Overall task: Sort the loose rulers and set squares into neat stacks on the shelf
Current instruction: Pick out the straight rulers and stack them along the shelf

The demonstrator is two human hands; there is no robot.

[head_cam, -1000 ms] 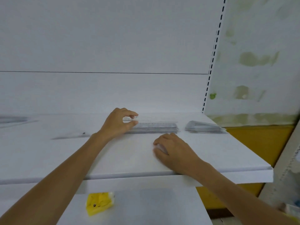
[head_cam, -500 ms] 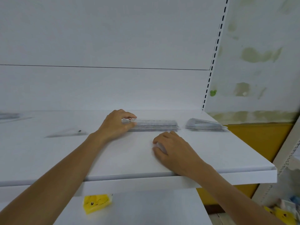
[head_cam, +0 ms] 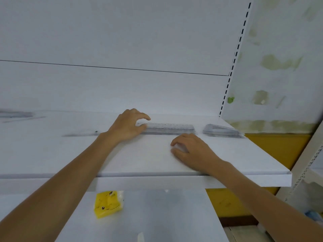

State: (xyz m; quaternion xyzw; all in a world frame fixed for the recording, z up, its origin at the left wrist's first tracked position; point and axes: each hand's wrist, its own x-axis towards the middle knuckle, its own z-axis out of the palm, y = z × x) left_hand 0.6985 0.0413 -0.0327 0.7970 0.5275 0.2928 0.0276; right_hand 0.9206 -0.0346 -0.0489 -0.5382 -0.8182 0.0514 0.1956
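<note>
Left hand [head_cam: 127, 127] pinches the left end of the ruler stack [head_cam: 170, 128] on the shelf [head_cam: 244, 161]; set squares [head_cam: 221, 131] lie just beside. Right hand [head_cam: 191, 151] rests curled in front; whether it grips anything, I cannot tell.

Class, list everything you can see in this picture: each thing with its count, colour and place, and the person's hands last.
shelf: one, white, across the middle.
ruler stack: one, clear, mid-shelf towards the back.
set square stack: one, clear, right of the ruler stack, apart from it.
loose piece: one, clear, flat, left of the ruler stack; type unclear.
far pile: clear, shelf's far left; blurred, count unclear.
lower shelf: one, white, below.
packet: one, yellow, on the lower shelf.
upright: one, white with dark slots, right.
left hand: fingers pinch the ruler stack's left end.
right hand: on the shelf before the ruler stack, fingers curled; hold unclear.
</note>
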